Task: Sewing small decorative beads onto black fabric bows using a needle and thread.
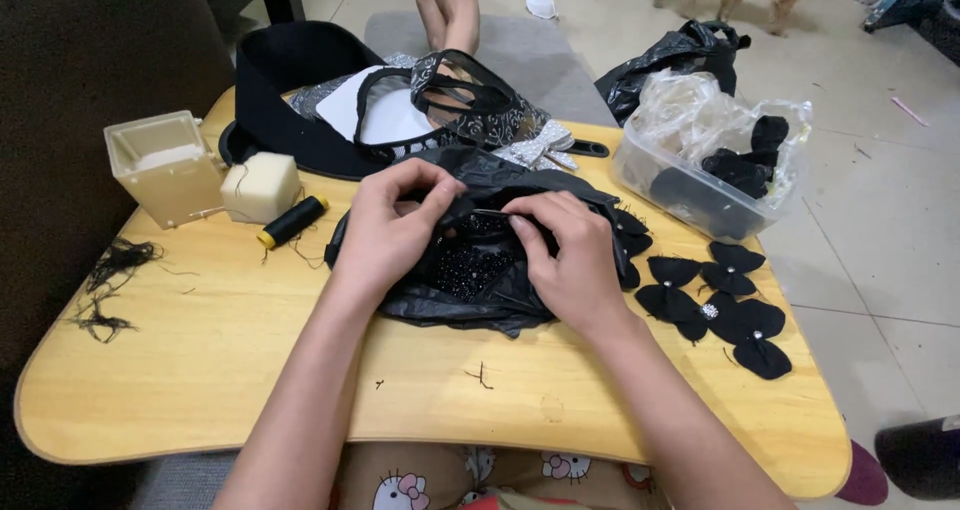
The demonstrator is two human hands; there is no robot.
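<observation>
Fingers (440,202) of left hand (385,235) and right hand (570,260) pinched on black bag (480,270) mid-counter (250,370) | beads (470,265) showing inside bag | finished-looking black flowers (715,305) right of bag | thread spool (292,221) left of bag

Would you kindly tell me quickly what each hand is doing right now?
Left hand: closed, pinching the black plastic bag of beads.
Right hand: closed on the same bag; it seems to pinch a thin needle, hard to confirm.
</observation>
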